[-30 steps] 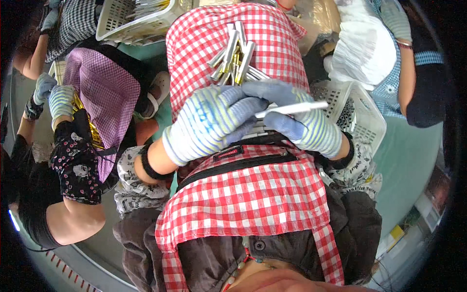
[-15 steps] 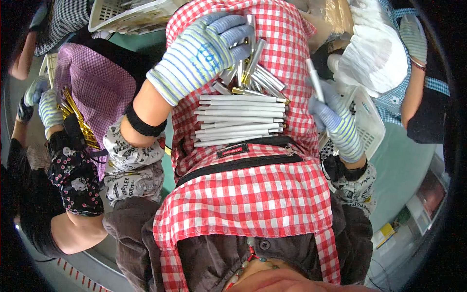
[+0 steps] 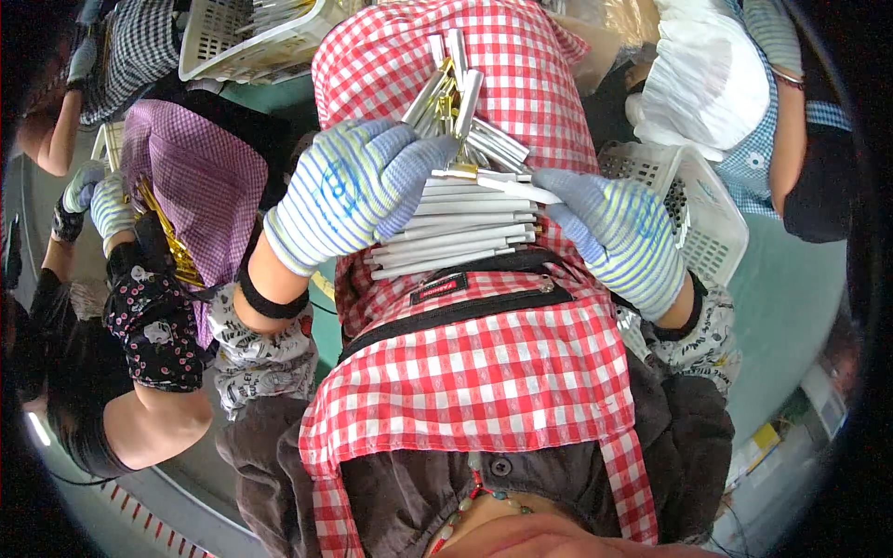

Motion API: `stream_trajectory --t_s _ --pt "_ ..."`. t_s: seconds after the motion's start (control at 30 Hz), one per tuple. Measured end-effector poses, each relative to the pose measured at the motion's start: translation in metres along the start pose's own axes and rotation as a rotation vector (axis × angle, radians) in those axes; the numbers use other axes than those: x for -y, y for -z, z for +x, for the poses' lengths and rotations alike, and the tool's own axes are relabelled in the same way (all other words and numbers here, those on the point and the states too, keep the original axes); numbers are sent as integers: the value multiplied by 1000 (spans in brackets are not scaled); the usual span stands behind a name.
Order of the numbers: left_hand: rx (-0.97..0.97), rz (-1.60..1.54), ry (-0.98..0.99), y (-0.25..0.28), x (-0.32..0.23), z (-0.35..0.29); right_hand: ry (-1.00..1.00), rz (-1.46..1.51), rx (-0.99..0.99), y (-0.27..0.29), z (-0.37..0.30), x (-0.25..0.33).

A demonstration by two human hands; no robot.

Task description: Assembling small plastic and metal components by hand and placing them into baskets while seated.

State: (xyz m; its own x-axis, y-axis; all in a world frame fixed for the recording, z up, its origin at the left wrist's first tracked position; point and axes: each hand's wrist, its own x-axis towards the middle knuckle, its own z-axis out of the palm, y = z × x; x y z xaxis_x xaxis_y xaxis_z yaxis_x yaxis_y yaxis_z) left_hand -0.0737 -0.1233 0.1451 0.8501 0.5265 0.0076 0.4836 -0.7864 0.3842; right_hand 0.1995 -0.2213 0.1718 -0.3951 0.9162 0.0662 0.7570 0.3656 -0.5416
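A: Where do the tubes lie from the hands?

B: Centre of the frame, a little above the middle, on the checked apron (image 3: 484, 372) over the lap. A flat row of pale tubes (image 3: 460, 232) lies side by side, long axes running left to right across the picture. Both gloved hands meet over its top edge.

A: Which hand is nearer?

B: The left hand (image 3: 349, 191) sits over the row's left ends, fingers curled down and closed on what looks like the gold-capped end (image 3: 462, 171) of the top tube; exactly what they pinch is hidden. The right hand (image 3: 619, 232) comes in from the right, fingertips on the right end of that same top tube, fingers bent but not wrapped round it. So one tube spans the two hands, pointing from one to the other.

A: Counts?

B: About eight tubes in the neat row, as far as I can tell. Above it, upper centre, a loose pile (image 3: 456, 93) of perhaps ten, lying at all angles. Two hands of the wearer. Two white baskets: one (image 3: 223, 42) at upper left, one (image 3: 712, 223) at right. Another person's gloved hands at the left edge hold gold pieces (image 3: 167, 232) on a purple apron.
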Motion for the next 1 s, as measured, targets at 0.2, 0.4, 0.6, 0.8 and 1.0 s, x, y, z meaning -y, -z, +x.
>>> stream_trajectory --t_s 0.2,0.4,0.6,0.8,1.0 --pt "17 25 -36 -2 -15 -4 -18 -116 163 4 -11 1" --pt "36 33 -44 -12 -26 -8 76 -154 85 -11 -12 0" --pt "53 35 -51 -20 -38 -10 -155 170 360 -10 -9 0" --pt "78 8 -92 -15 -50 -2 -244 385 537 -16 -14 -7" --pt "119 -97 -197 -33 -68 15 149 -182 250 -6 -32 -28"
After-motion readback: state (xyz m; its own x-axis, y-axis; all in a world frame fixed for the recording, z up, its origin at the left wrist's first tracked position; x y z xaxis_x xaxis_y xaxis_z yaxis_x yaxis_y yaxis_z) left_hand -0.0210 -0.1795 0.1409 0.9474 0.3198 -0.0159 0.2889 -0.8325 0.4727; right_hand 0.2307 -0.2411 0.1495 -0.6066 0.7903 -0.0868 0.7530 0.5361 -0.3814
